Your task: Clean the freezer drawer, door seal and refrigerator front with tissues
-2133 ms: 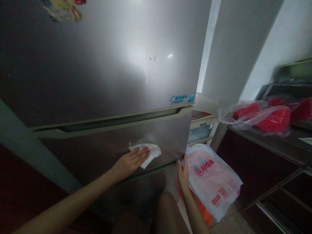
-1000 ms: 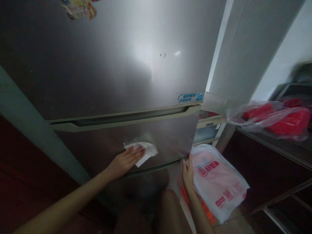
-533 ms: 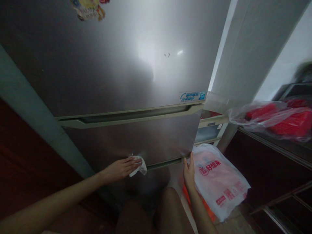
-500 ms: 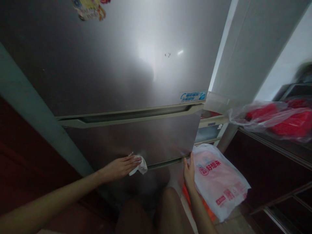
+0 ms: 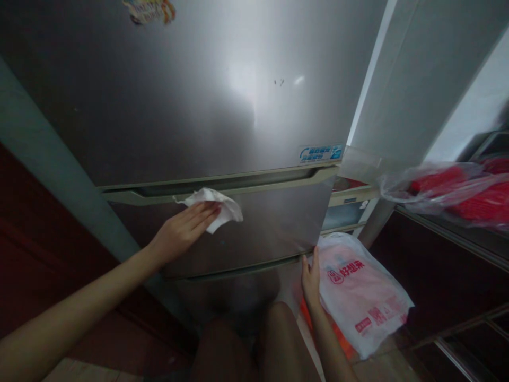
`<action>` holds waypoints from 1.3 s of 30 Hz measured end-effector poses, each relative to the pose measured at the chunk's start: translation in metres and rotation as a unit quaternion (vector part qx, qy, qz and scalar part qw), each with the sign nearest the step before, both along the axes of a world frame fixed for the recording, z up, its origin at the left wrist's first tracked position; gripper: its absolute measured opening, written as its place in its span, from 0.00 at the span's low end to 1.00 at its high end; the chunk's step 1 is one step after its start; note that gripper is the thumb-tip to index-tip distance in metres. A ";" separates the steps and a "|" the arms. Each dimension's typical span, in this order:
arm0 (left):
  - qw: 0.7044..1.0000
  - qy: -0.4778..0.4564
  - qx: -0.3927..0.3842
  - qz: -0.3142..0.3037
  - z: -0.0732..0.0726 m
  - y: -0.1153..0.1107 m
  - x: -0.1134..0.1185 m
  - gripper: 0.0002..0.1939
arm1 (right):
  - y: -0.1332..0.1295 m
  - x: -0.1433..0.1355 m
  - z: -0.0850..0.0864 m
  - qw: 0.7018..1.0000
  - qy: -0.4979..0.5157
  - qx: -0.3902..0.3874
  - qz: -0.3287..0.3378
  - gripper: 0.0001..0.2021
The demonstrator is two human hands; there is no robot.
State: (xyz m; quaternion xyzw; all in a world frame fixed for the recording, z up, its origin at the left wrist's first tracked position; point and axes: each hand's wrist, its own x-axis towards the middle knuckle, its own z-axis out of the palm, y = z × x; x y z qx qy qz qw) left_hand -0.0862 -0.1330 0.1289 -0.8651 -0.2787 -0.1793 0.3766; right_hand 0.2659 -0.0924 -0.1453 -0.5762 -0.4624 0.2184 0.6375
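My left hand (image 5: 190, 225) is closed on a white tissue (image 5: 227, 208), which is spread out beyond the fingertips. The tissue lies against the top of the refrigerator's middle drawer front (image 5: 274, 217), just under the long recessed handle (image 5: 238, 185). My right hand (image 5: 310, 276) touches the lower right corner of that drawer front, its thumb and fingers stretched up and apart, holding nothing. Above the handle is the large silvery upper door (image 5: 191, 106) of the refrigerator.
Right beside my right hand stands a white plastic bag (image 5: 361, 292) with red print, with something orange (image 5: 342, 331) under it. A clear bag with red contents (image 5: 457, 188) sits farther right, over dark cabinets (image 5: 433, 270). My knees are close to the lower drawer.
My left hand has moved up the drawer front with the tissue, from near the drawer's lower edge to just below the handle. My right hand stays at the drawer's corner.
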 end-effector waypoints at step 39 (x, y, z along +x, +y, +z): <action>0.995 0.016 -0.064 -0.077 -0.080 0.004 -0.022 0.24 | -0.001 0.003 -0.003 1.000 -0.012 -0.001 0.012 0.39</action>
